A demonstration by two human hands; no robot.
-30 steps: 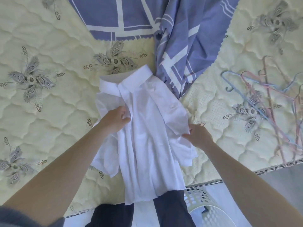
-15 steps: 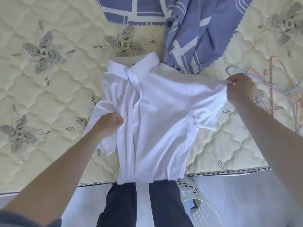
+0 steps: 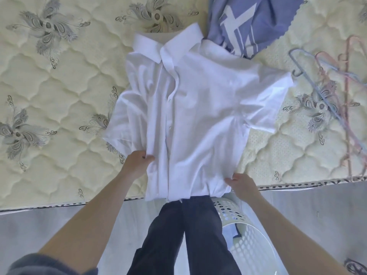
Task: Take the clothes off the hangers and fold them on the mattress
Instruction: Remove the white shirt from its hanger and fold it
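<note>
I have the white shirt (image 3: 198,116) lying front up on the mattress (image 3: 59,165), collar toward the far edge and hem hanging just over the near edge. The left hand (image 3: 137,163) pinches the shirt's left side a little above the hem, thumb on top of the fabric. The right hand (image 3: 242,185) grips the hem's right corner at the near edge. A blue patterned cloth (image 3: 248,22) touches the collar's right side. Hangers (image 3: 337,96) lie toward the right edge. A white basket (image 3: 248,241) stands on the floor below.
</note>
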